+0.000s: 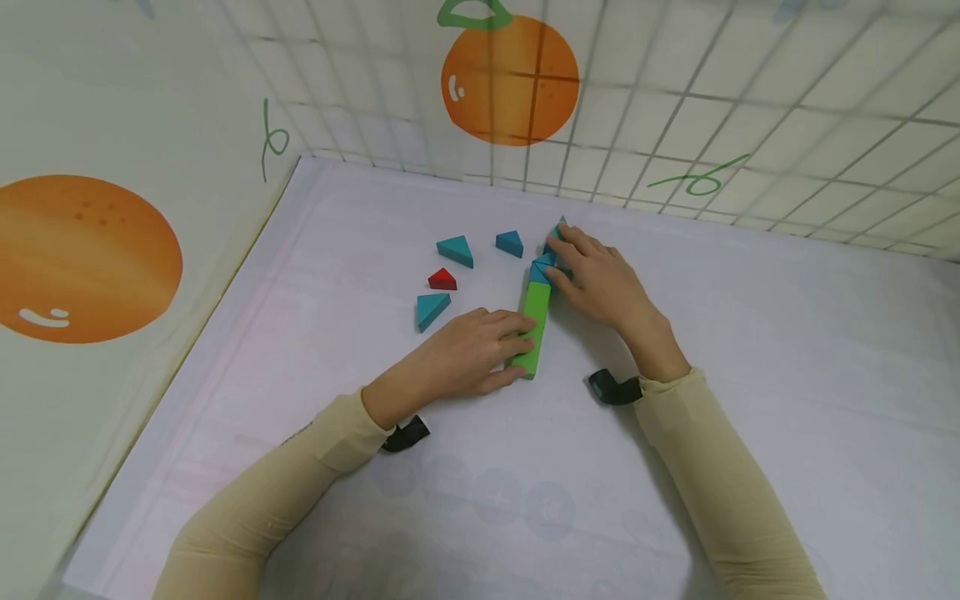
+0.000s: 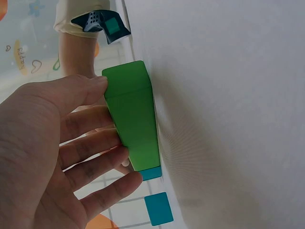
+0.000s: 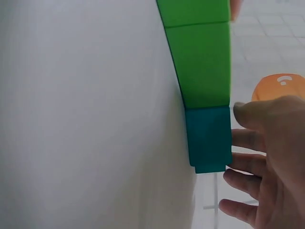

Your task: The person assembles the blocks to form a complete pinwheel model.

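Your layout is sitting on a smooth white tabletop [image 1: 787,333]. Your left hand [image 1: 476,350] is lying at 8 o'clock of the green strip [image 1: 536,304], its relaxed, outstretched fingers resting their tips on it and its thumb touching near the 6 o'clock end. Your right hand [image 1: 607,279] is reaching in from 2 o'clock of the strip, with loosely straight fingers touching the upper teal triangle [image 1: 556,233] and the thumb lying against the blue pieces [image 1: 538,272], which are butting against the strip's 12 o'clock end.

The green strip is showing flat faces and straight edges, with a seam crossing it in the right wrist view. Loose, flat-sided blocks are lying around it: one teal wedge [image 1: 455,248] between 10 and 11 o'clock, another teal wedge [image 1: 431,310] at 9, a blue block [image 1: 509,242] between 11 and 12, and, smallest, a red triangle [image 1: 442,280] at 10.

Your left fingers are covering part of the strip. Your right fingers are hiding much of the upper teal triangle, making its outline hard to read. In the right wrist view, the strip is running out of frame at 12 o'clock.
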Tool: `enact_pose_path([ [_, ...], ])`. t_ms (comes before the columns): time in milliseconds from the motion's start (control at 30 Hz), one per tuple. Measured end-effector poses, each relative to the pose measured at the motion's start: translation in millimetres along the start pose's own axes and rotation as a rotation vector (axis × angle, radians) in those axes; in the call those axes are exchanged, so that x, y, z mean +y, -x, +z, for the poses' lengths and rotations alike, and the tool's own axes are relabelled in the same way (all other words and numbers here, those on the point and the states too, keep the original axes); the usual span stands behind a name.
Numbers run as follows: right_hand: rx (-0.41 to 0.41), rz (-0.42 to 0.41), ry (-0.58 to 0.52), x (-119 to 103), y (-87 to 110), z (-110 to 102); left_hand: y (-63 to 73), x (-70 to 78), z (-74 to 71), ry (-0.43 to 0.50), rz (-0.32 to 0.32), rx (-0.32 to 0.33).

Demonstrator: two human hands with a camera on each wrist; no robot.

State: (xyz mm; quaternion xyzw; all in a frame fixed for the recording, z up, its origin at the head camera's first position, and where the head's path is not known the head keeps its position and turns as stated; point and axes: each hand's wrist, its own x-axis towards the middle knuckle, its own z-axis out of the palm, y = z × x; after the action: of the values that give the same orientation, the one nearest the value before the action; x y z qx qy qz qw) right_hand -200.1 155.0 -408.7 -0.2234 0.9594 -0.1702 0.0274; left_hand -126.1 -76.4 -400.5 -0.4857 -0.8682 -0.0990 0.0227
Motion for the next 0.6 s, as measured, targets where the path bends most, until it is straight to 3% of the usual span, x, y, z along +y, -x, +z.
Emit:
enact_pose_path([
  [600,0.010,-0.062,-0.002,-3.7,1.0,2.9,0.7,-1.3,2.9,-0.015,0.015,0.019],
])
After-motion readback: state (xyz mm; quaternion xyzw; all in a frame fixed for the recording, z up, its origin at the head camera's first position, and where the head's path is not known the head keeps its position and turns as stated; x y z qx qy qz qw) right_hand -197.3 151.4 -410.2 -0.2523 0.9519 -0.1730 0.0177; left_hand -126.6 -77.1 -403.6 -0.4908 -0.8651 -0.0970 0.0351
